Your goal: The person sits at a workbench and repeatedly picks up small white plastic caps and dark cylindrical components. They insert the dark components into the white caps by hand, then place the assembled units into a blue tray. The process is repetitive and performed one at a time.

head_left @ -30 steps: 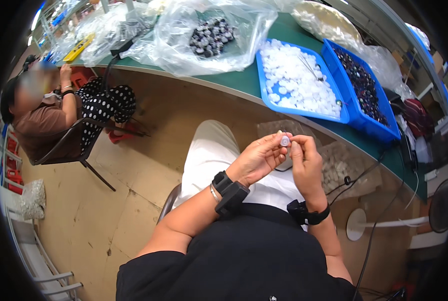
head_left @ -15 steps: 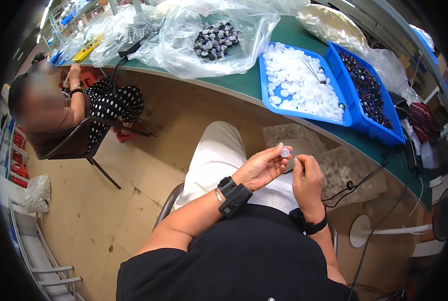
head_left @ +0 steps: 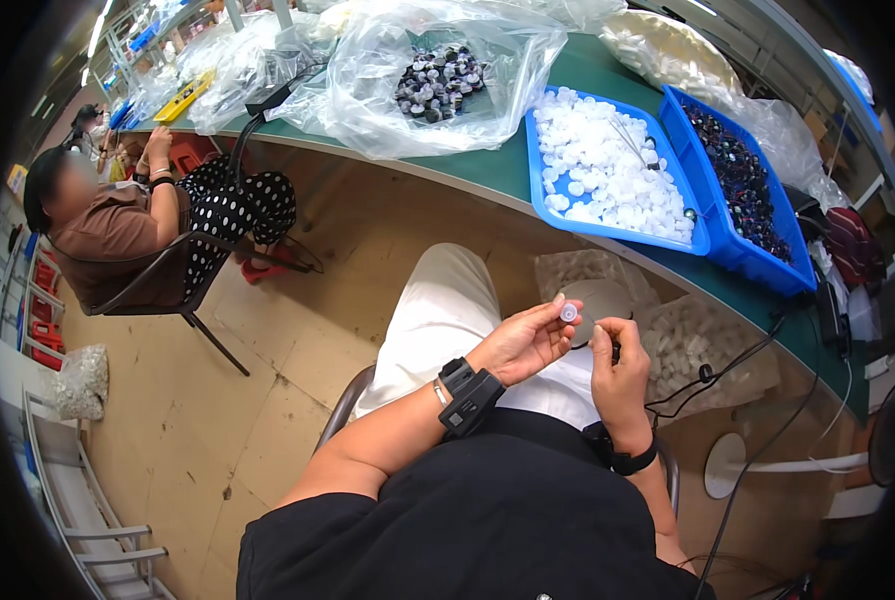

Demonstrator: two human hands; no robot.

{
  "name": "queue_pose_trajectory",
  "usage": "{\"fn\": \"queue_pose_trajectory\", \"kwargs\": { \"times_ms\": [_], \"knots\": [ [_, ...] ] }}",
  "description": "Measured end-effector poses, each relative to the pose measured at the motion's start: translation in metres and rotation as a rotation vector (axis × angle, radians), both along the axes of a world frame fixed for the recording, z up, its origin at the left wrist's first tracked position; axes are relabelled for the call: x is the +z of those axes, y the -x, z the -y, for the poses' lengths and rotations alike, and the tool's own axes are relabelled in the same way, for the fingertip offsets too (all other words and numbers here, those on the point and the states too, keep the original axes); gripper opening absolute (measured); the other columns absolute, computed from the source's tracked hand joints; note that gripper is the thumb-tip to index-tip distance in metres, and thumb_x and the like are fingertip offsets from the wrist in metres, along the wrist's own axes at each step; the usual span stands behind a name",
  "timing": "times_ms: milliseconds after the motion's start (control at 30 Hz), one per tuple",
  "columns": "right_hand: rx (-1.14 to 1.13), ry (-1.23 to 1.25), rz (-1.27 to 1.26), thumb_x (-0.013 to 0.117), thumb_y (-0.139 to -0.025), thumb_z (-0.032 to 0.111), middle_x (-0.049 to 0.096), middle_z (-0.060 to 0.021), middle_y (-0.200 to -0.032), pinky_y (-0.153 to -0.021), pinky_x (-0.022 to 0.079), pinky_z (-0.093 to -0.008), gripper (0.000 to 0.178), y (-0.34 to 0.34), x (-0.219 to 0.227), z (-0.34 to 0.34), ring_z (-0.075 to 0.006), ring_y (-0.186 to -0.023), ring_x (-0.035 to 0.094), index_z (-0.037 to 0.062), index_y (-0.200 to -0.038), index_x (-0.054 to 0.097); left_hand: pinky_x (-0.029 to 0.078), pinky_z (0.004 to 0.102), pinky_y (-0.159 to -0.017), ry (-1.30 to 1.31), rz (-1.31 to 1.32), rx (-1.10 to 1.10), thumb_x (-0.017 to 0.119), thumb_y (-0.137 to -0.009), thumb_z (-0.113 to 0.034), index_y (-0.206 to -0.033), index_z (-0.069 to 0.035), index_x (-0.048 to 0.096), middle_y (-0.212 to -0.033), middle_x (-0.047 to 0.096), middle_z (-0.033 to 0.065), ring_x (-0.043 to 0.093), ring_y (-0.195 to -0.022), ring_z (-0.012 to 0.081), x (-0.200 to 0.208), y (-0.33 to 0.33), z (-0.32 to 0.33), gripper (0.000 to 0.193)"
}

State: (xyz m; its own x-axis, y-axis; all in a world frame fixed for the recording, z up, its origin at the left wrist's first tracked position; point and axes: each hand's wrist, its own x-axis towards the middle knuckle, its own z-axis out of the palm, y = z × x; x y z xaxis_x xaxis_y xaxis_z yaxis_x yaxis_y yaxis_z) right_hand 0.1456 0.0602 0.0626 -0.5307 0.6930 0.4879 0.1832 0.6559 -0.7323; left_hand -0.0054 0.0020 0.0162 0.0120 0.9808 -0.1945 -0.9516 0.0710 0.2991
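Note:
My left hand (head_left: 529,340) pinches a small round translucent white plastic cap (head_left: 568,313) between thumb and fingertips, its round face turned up. Close to its right, my right hand (head_left: 619,368) is closed round a thin, needle-like tool with a dark end (head_left: 615,352). The tool's fine tip points toward the cap; whether they touch is too small to tell. Both hands are above my lap. Beyond them on the green table, a blue tray (head_left: 539,190) holds many similar white caps, with thin metal prongs lying on top.
A deeper blue bin (head_left: 767,268) of dark shiny pieces stands right of the tray. A clear plastic bag (head_left: 367,110) with dark and clear pieces lies left on the table (head_left: 487,172). Filled bags (head_left: 712,345) lie below the table edge. A seated person (head_left: 117,225) works at left.
My right hand has drawn slightly away from the cap, and the tool's dark end now shows. The left hand keeps its pinch on the cap. The whole view has shifted a little.

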Motion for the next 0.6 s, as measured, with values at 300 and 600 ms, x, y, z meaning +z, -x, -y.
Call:
{"fn": "queue_pose_trajectory", "kwargs": {
  "times_ms": [300, 600],
  "knots": [
    [-0.019, -0.123, 0.041, 0.062, -0.085, 0.003, 0.062, -0.0107, -0.076, -0.058, 0.047, -0.0343, 0.005, 0.0008, 0.0022, -0.002, -0.0248, -0.064, 0.06, 0.0025, -0.087, 0.057, 0.051, 0.0249, -0.075, -0.014, -0.016, -0.004, 0.053, -0.098, -0.026, -0.116, -0.002, 0.057, -0.094, 0.063, 0.0033, 0.059, -0.081, 0.0096, 0.0042, -0.0002, 0.0035, 0.03],
    [-0.035, -0.19, 0.063, 0.066, -0.08, 0.003, 0.061, -0.0057, -0.069, -0.052, 0.045, -0.0327, 0.008, 0.0006, -0.002, -0.0036, -0.0198, -0.056, 0.059, 0.0042, -0.08, 0.058, 0.05, 0.0249, -0.073, 0.029, -0.043, -0.005, 0.054, -0.098, -0.027, -0.116, -0.002, 0.057, -0.091, 0.06, 0.0022, 0.057, -0.08, 0.0093, 0.0041, -0.0032, 0.0027, 0.031]
  ]
}}
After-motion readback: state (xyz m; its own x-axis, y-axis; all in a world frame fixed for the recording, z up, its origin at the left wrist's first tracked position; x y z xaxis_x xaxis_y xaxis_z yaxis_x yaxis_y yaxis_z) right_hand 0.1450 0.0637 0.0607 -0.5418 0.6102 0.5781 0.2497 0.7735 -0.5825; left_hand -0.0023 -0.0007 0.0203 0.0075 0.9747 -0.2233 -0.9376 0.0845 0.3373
